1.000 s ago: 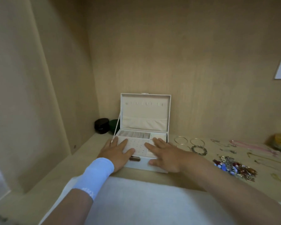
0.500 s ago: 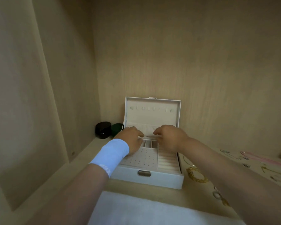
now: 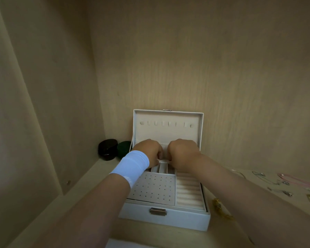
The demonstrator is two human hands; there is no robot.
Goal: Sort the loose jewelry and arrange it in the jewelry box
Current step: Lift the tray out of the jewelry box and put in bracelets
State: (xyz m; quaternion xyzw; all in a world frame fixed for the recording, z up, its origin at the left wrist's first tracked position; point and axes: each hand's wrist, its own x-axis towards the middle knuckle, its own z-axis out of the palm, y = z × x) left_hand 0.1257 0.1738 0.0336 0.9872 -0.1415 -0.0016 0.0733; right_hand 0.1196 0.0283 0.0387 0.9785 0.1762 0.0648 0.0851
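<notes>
Shelf (image 3: 97, 178): beige wood-grain, walled at left and far sides. Black case (image 3: 107, 149) and green case (image 3: 124, 148): far left corner. Loose jewelry (image 3: 283, 187): right. Gold chain (image 3: 220, 209): just beside jewelry box (image 3: 186, 219), which sits at centre with lid upright. Left hand (image 3: 149, 151) and right hand (image 3: 183, 152): fingers curled over the box's far compartments; whether either grip holds anything cannot be told.

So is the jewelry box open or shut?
Open. The jewelry box has its lid standing upright at the back, so the earring panel and ring rolls inside show.
</notes>
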